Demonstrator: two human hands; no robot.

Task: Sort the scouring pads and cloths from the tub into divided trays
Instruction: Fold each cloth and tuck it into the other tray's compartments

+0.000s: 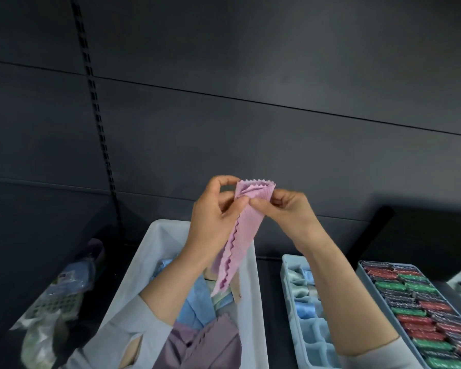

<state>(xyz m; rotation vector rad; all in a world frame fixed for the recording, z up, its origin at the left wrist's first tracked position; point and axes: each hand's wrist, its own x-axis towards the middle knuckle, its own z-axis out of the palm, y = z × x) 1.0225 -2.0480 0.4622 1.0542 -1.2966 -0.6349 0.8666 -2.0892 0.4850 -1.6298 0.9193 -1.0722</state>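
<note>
- While both hands hover mid-frame, the left hand (213, 217) and right hand (290, 209) each pinch the pink cloth's (240, 235) rolled top.
- Its tail dangles over the white tub (250, 302), lower centre.

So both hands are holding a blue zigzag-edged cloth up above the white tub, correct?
Not quite: the cloth is pink, not blue, as the head view shows. The left hand and right hand do pinch it together above the white tub.
</note>
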